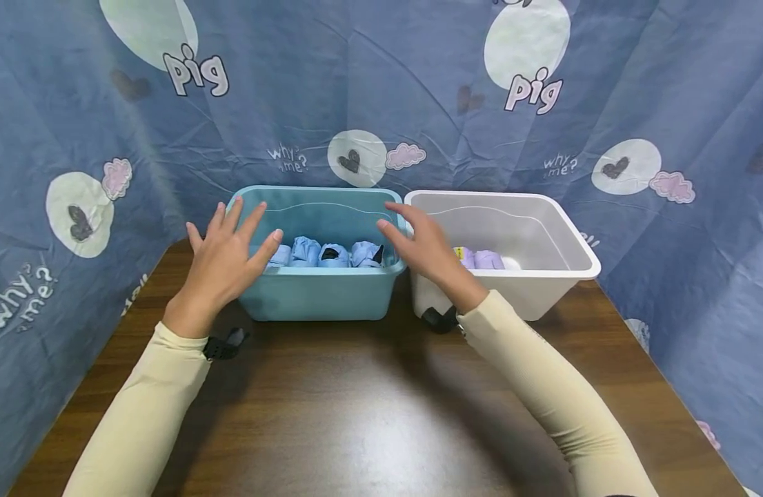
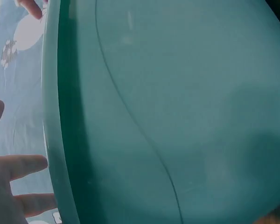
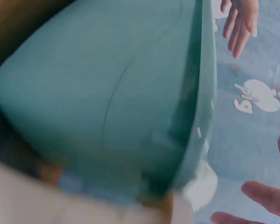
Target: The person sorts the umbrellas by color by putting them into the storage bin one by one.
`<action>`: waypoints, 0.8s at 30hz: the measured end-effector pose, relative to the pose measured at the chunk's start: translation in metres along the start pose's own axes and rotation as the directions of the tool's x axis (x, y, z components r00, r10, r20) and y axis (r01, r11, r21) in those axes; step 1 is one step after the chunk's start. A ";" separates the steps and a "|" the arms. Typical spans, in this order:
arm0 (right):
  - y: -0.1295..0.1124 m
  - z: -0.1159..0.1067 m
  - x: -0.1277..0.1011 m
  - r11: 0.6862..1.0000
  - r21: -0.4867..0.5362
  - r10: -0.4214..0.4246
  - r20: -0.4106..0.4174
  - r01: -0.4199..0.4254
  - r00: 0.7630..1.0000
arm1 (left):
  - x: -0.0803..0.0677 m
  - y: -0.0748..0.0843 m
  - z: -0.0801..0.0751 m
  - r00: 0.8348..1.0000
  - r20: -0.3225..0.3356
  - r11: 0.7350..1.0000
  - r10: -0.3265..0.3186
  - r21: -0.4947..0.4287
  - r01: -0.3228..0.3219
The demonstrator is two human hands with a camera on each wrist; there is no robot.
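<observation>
Head view: left hand (image 1: 223, 259) and right hand (image 1: 426, 250), fingers spreading apart, are hovering beside teal plastic bin (image 1: 319, 297) of rolled blue cloths (image 1: 332, 254) on tabletop (image 1: 369, 414); not yet gripping.

The teal bin (image 1: 319, 293) and white bin (image 1: 543, 276) stand side by side, blocking the frame's middle. The curtain (image 1: 381, 103) closes in behind. Bare counter (image 1: 357, 414) fills the lower frame.
</observation>
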State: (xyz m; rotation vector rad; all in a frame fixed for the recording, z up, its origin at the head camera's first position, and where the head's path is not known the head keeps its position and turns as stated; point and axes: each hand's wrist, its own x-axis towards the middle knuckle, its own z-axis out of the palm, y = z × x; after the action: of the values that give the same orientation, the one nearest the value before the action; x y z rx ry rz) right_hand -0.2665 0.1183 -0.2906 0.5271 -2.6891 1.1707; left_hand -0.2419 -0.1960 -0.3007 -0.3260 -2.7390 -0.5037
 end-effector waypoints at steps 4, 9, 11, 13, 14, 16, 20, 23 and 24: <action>0.008 -0.016 -0.015 0.990 -0.141 0.023 0.012 -0.021 1.000 | 0.001 0.006 0.003 0.999 0.052 1.000 -0.009 0.004 0.009; 0.018 -0.030 -0.029 0.954 -0.295 0.041 -0.031 -0.048 0.999 | 0.002 0.017 0.004 0.998 0.060 1.000 0.008 0.009 -0.009; 0.021 -0.035 -0.034 0.938 -0.341 0.055 -0.042 -0.066 0.998 | 0.002 0.022 0.004 0.998 0.053 1.000 0.019 0.008 -0.020; 0.023 -0.039 -0.038 0.920 -0.381 0.082 -0.047 -0.094 0.995 | 0.000 0.027 0.006 0.999 0.042 1.000 0.028 0.007 -0.028; 0.025 -0.041 -0.041 0.911 -0.397 0.098 -0.049 -0.109 0.994 | -0.001 0.029 0.006 0.999 0.038 0.999 0.032 0.005 -0.032; 0.028 -0.044 -0.045 0.893 -0.429 0.124 -0.058 -0.137 0.991 | -0.003 0.033 0.008 0.999 0.032 0.999 0.037 0.012 -0.037; 0.035 -0.048 -0.053 0.859 -0.486 0.145 -0.072 -0.161 0.987 | -0.008 0.041 0.014 0.999 0.037 0.998 0.039 0.057 -0.041; 0.039 -0.050 -0.057 0.840 -0.520 0.141 -0.067 -0.155 0.988 | -0.010 0.045 0.018 0.998 0.041 0.996 0.037 0.084 -0.041; 0.040 -0.050 -0.058 0.836 -0.528 0.138 -0.065 -0.151 0.988 | -0.010 0.046 0.019 0.999 0.040 0.995 0.037 0.088 -0.040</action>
State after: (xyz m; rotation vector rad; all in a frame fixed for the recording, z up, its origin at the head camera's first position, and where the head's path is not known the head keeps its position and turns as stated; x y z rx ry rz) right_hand -0.2280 0.1950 -0.3002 0.2179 -2.8914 0.3968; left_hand -0.2248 -0.1488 -0.3069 -0.3687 -2.7764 -0.3678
